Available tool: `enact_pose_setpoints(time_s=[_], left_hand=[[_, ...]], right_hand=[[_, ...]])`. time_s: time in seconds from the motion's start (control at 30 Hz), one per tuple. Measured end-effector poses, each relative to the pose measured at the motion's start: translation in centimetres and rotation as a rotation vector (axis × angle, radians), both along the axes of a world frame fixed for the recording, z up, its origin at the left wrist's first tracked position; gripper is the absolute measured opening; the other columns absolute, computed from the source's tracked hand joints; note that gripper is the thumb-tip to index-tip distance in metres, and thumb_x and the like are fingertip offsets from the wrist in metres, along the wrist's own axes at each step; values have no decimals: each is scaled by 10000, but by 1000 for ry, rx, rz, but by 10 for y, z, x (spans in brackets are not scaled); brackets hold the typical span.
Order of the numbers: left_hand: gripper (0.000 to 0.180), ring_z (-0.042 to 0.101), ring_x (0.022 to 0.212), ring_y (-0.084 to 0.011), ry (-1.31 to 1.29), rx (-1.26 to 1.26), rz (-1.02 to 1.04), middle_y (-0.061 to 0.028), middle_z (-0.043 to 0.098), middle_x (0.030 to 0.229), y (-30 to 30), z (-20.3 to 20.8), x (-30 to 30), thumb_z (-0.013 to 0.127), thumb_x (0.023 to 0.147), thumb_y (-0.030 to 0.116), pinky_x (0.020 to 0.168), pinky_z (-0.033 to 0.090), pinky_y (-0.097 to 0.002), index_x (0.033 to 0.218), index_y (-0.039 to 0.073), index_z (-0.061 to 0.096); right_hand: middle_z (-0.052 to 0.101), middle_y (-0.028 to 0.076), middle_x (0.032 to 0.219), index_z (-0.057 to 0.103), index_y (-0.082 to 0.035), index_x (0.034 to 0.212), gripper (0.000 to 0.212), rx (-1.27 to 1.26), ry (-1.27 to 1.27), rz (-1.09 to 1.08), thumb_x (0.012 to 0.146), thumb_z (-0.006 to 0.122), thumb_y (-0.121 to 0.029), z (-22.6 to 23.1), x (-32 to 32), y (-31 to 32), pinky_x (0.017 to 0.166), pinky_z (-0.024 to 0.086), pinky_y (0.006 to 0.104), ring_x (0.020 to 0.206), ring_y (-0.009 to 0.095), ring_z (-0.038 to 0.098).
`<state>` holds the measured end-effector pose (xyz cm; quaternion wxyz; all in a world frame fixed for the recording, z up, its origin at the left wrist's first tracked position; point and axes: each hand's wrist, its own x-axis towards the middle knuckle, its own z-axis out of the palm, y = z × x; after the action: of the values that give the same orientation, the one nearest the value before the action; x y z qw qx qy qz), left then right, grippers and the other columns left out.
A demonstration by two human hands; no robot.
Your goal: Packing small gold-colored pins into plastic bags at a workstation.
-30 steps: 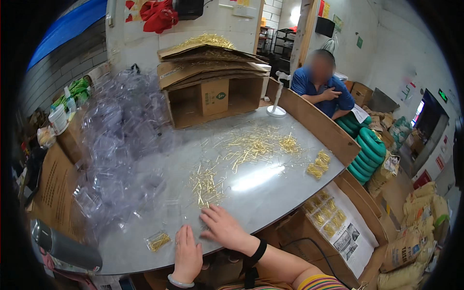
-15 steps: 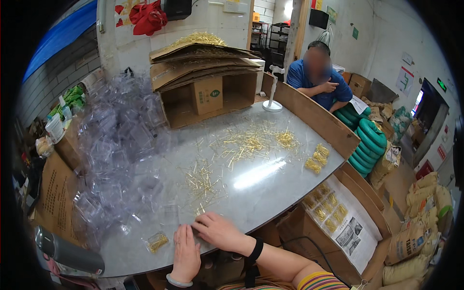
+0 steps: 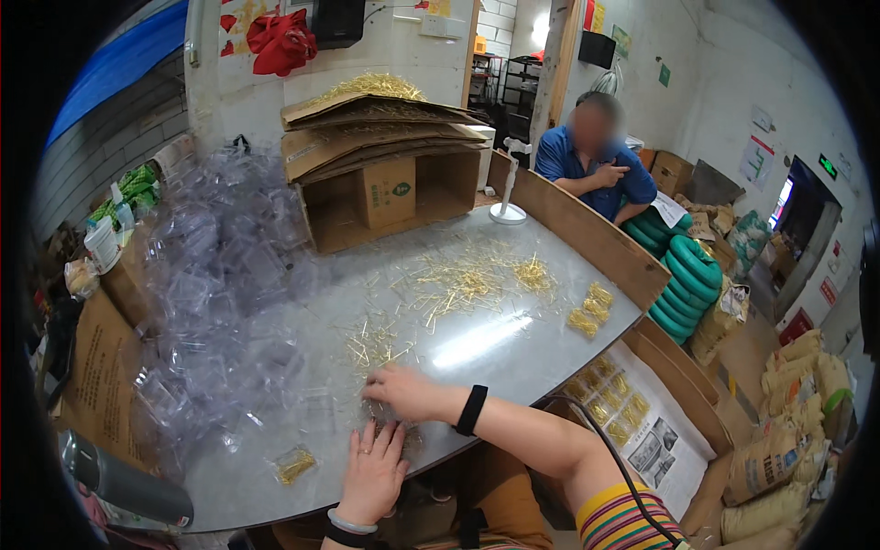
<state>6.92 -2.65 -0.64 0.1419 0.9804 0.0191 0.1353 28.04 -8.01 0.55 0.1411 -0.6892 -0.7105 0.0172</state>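
My left hand point(image 3: 374, 469) lies palm down near the table's front edge, fingers stretched out and slightly apart. Just beyond it, my right hand point(image 3: 405, 392) curls its fingers downward at the near end of a loose scatter of thin gold metal pins point(image 3: 371, 341). Its fingertips are hidden, so what they grip cannot be made out. Between the hands the tabletop looks blurred and dark. To the left of my left hand sits a small clear plastic box point(image 3: 295, 465) filled with gold pins. A larger spread of gold pins point(image 3: 463, 286) lies farther back.
A heap of clear plastic boxes point(image 3: 225, 275) covers the table's left side. Cardboard point(image 3: 385, 147) bearing more pins stands behind. Filled boxes point(image 3: 591, 310) sit at right, others in a carton point(image 3: 610, 394) below. A grey bottle point(image 3: 128, 477) lies front left. A person point(image 3: 596, 160) sits beyond the wooden board.
Both hands have moved forward over the table, the left also to the right. My right hand now reaches the near end of the pins. The view has shifted slightly.
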Motion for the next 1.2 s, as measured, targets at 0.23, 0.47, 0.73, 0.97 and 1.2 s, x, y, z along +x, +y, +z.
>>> enact_pose_setpoints(time_s=[0.23, 0.47, 0.73, 0.97, 1.2], left_hand=[[487, 440, 1233, -372, -107, 23, 30, -150, 513, 1322, -1, 0, -4, 633, 891, 205, 1091, 346, -507, 1322, -6, 550], [492, 430, 1205, -327, -133, 51, 100, -117, 510, 1316, -7, 1, -7, 666, 870, 215, 1070, 350, -472, 1303, 2, 572], [534, 419, 1205, -341, -188, -20, 135, -121, 510, 1317, -6, 0, -10, 716, 828, 206, 1053, 355, -461, 1316, 39, 581], [573, 449, 1163, -372, -182, -183, 116, -156, 484, 1313, 4, -5, -12, 796, 749, 177, 1016, 380, -470, 1266, 33, 593], [733, 373, 1301, -464, -240, -61, 293, -247, 432, 1384, 2, -9, -11, 797, 776, 271, 1101, 323, -521, 1336, -67, 466]], right_hand=[[604, 138, 1101, 639, -72, 1150, 325, 73, -14, -205, 836, 680, -147, -4, -7, 13, 899, 507, 433, 1069, 344, 588], [600, 193, 1094, 631, -34, 1140, 350, 2, 122, -262, 813, 710, -132, 1, 8, 4, 900, 508, 455, 1046, 387, 593], [596, 158, 1035, 641, -59, 1141, 302, 58, 90, 18, 852, 676, -135, -3, -7, 1, 877, 502, 442, 993, 361, 608], [611, 139, 1033, 667, -76, 1105, 248, -63, 299, 49, 860, 652, -113, 4, -12, -1, 856, 510, 442, 1003, 352, 611], [603, 169, 1089, 647, -46, 1121, 272, 0, 191, -179, 852, 648, -88, 4, 12, -1, 879, 510, 447, 1047, 374, 599]])
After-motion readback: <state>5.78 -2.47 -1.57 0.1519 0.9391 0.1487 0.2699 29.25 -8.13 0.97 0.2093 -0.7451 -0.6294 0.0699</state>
